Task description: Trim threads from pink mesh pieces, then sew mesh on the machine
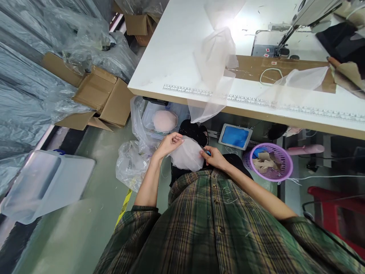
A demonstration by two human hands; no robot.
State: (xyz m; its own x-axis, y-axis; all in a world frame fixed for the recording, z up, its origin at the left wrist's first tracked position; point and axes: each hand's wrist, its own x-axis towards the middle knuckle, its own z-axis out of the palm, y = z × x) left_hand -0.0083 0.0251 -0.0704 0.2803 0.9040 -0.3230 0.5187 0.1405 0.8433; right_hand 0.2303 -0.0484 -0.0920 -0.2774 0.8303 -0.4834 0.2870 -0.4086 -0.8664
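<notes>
A piece of sheer white fabric [187, 155] lies over my lap. My left hand [170, 144] pinches its upper left edge between thumb and fingertips. On the fabric's right side, my right hand [215, 157] is closed around small thread snips [206, 151] with blue on the handle; their dark blades point up and left at the fabric's edge. Whether the right fingers also grip the cloth, I cannot tell. More sheer fabric [212, 62] lies on the white sewing table [171, 49] and hangs over its front edge.
A sewing machine [310, 15] stands at the table's back right. Below are a purple basket [288, 171] of scraps, a blue-topped pedal-like plate [235, 136] and a clear bin with a pinkish round piece [164, 121]. Leftward are an open cardboard box [98, 91] and a plastic bin [48, 182].
</notes>
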